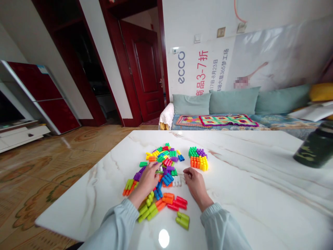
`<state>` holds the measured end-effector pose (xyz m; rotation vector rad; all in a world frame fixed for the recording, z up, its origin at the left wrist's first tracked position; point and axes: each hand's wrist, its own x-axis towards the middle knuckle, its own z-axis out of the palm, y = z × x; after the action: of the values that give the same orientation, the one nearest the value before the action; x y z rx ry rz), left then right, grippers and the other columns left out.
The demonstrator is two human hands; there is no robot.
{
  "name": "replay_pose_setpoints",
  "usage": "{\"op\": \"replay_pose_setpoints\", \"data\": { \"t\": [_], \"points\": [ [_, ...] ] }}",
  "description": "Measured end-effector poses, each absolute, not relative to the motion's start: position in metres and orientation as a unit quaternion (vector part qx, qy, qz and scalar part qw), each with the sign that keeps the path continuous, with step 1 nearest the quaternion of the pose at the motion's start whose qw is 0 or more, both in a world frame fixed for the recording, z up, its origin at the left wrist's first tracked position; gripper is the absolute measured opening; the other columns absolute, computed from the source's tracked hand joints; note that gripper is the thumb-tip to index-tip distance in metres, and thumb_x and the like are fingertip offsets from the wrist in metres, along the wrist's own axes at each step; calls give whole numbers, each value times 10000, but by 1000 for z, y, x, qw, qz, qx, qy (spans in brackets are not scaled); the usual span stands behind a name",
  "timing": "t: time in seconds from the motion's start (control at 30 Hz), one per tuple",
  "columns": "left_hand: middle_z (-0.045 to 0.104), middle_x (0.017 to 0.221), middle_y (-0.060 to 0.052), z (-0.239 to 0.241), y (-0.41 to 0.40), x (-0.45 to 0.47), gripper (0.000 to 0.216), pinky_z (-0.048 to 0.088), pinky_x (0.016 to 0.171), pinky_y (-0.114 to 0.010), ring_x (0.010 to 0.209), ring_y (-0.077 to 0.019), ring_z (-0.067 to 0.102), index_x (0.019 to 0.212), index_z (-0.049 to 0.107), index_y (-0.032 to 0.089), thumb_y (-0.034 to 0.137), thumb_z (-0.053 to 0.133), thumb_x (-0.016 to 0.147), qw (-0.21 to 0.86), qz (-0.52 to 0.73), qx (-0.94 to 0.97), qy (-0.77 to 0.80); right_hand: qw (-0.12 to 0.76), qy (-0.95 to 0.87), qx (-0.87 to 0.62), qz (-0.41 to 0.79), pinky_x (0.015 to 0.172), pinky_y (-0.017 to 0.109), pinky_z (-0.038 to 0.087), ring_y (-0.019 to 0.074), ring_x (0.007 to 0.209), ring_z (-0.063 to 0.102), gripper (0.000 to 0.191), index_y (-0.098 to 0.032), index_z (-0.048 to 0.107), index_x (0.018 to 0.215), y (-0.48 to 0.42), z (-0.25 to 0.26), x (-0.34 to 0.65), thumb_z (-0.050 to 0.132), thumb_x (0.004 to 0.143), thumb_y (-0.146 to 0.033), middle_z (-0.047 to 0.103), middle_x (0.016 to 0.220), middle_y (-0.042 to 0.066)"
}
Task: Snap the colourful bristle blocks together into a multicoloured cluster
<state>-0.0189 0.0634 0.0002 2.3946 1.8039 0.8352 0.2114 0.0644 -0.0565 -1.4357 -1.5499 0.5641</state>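
My left hand reaches over a loose pile of bullet-shaped plastic building blocks, thumb and forefinger apart. A small white piece shows beside its fingertips; whether they touch it I cannot tell. My right hand rests on the table with curled fingers, nothing showing in them. Just left of it lie white blocks and joined blue blocks. Beyond it stands a compact cluster of blocks in colour groups, with green, purple, orange and yellow.
Red blocks and a lime-green block pair lie nearer me on the marble-patterned table. A dark camouflage bottle stands at the right. Past the far edge is a sofa with green cushions.
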Motion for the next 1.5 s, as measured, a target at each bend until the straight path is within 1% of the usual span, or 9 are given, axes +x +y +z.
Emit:
{"op": "replay_pose_setpoints", "data": {
  "t": [0.13, 0.23, 0.33, 0.43, 0.67, 1.0, 1.27, 1.4, 1.5],
  "points": [
    [554, 1362, -77, -13, 44, -19, 561, 434, 1091, -405, 1264, -222, 525, 1287, 599, 234, 29, 500, 774, 18, 313, 758, 573, 456, -635, -586, 213, 598, 274, 459, 183, 618, 642, 233, -195, 700, 825, 63, -54, 211, 491, 739, -253, 713, 705, 34],
    [538, 1393, -91, -10, 23, -10, 424, 409, 1104, -464, 1296, -258, 496, 1296, 598, 254, 218, 532, 879, 13, 315, 771, 554, 454, -639, -589, 198, 622, 282, 462, 190, 661, 646, 223, -202, 706, 817, 63, -53, 211, 505, 734, -254, 729, 755, 41],
    [488, 1457, -114, -7, 10, 1, 514, 352, 1125, -538, 1356, -328, 427, 1334, 579, 256, 400, 632, 843, 16, 251, 801, 542, 448, -644, -590, 193, 627, 282, 461, 191, 665, 645, 224, -202, 710, 819, 62, -53, 212, 510, 733, -253, 730, 756, 42],
    [438, 1508, -115, -8, 10, 9, 594, 309, 1128, -588, 1387, -372, 374, 1350, 570, 263, 464, 675, 801, 0, 212, 804, 555, 447, -647, -587, 193, 628, 280, 461, 188, 660, 643, 228, -200, 709, 819, 61, -51, 212, 505, 735, -259, 726, 752, 39],
    [617, 1339, -65, -12, 25, 10, 339, 428, 1050, -491, 1211, -291, 562, 1175, 690, 268, 398, 598, 876, -2, 259, 767, 586, 435, -653, -588, 199, 641, 288, 466, 194, 677, 645, 239, -188, 702, 830, 59, -49, 213, 498, 739, -272, 718, 757, 46],
    [687, 1094, -55, -17, 29, 10, 211, 477, 955, -409, 1049, -253, 595, 1016, 706, 220, 341, 665, 849, -22, 306, 755, 579, 422, -654, -592, 209, 634, 283, 457, 185, 644, 625, 263, -188, 709, 840, 61, -51, 214, 497, 747, -311, 715, 744, 41],
    [696, 1100, -42, -19, 34, 8, 199, 488, 929, -405, 1040, -250, 585, 1018, 710, 238, 310, 707, 833, -9, 309, 751, 583, 415, -654, -592, 221, 656, 294, 468, 197, 676, 636, 281, -185, 705, 848, 60, -50, 215, 492, 743, -336, 725, 777, 55],
    [709, 1137, -40, -26, 37, 7, 171, 474, 985, -399, 1078, -238, 584, 1000, 727, 224, 165, 638, 866, 0, 315, 749, 583, 412, -656, -592, 221, 685, 298, 477, 204, 717, 657, 283, -181, 707, 862, 61, -49, 215, 488, 755, -326, 735, 807, 62],
    [720, 1136, -34, -30, 38, 5, 315, 475, 1000, -381, 1067, -215, 596, 1009, 732, 219, 29, 522, 872, 5, 321, 752, 576, 406, -659, -593, 220, 691, 299, 480, 210, 734, 668, 272, -190, 709, 858, 61, -49, 215, 490, 763, -320, 736, 805, 60]
  ]
}}
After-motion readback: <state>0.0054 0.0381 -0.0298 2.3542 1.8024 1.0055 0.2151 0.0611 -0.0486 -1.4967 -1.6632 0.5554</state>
